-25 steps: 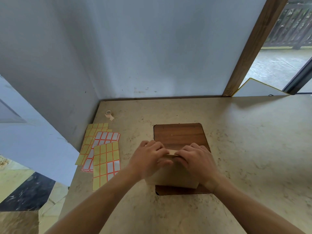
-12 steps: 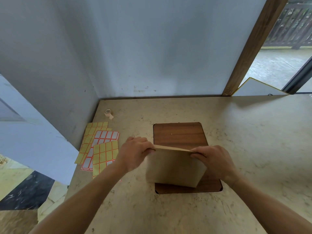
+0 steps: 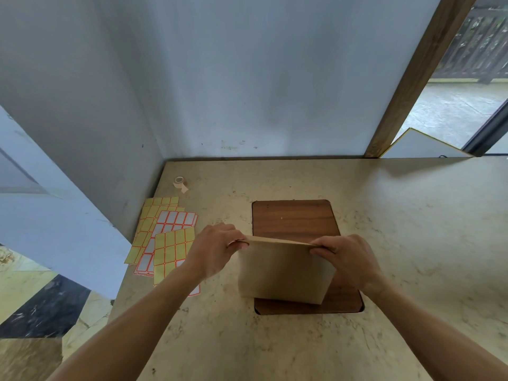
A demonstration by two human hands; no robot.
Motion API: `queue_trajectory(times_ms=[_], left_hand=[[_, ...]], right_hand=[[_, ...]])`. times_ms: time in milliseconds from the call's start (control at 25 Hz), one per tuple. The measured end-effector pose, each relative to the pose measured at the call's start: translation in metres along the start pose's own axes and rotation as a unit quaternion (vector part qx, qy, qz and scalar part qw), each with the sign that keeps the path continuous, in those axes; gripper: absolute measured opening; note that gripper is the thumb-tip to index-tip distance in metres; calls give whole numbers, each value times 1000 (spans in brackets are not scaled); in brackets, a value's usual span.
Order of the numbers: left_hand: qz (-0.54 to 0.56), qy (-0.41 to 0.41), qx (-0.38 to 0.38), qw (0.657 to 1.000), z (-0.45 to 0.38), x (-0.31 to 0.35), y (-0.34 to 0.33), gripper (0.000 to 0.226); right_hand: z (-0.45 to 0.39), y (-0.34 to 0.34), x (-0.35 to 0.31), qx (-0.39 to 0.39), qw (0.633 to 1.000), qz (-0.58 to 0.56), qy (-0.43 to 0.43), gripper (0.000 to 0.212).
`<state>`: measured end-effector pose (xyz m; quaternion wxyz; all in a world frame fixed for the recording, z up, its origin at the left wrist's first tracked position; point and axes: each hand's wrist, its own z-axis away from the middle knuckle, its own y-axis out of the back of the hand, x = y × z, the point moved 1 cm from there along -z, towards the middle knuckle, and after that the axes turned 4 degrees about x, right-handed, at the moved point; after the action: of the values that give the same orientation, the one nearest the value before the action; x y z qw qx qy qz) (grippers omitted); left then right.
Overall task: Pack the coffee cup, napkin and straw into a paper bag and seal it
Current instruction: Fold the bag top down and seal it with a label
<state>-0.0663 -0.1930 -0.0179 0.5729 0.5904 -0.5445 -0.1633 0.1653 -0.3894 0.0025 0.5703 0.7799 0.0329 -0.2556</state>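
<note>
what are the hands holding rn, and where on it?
Both hold the paper bag by its folded top edge: left hand pinches the left corner, right hand the right corner. The bag stands on the wooden board.

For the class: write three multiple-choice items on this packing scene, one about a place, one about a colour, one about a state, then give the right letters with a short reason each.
1. Where does the roll of tape lie?
A. on the wooden board
B. on the table near the far left corner
C. inside the bag

2. What colour is the paper bag?
A. white
B. blue
C. brown

3. How is the bag's top edge held?
A. pinched at both ends by the left hand and right hand
B. by one hand only
C. by neither hand

Answers: 1 B, the roll sits beyond the sticker sheets, close to the wall corner. 2 C, plain brown paper shows. 3 A, each hand grips one end of the flattened top.
</note>
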Motion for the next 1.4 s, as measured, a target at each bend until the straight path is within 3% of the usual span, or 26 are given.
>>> queue_trajectory(times_ms=[160,360,600,840,1000,1320,1400], left_hand=[[44,43,3,998,4,-4,0,11],[96,67,-28,993,3,-9,2,12],[97,74,-17,992,17,-29,21,22],[75,200,-27,976,75,-96,43,9],[74,265,-23,961,113,-130,46,11],[32,349,-58,935,130,-179,24,31],[31,368,-53,928,125,-188,18,36]], right_hand=[[2,6,4,-38,999,-1,-6,23],[7,14,1,-15,999,25,-22,22],[0,-2,-42,14,996,67,51,30],[-19,-44,-96,50,993,56,94,30],[-33,-84,-146,106,977,25,181,22],[-55,-175,-207,6,984,23,174,17],[-60,-200,-207,-46,993,16,109,24]])
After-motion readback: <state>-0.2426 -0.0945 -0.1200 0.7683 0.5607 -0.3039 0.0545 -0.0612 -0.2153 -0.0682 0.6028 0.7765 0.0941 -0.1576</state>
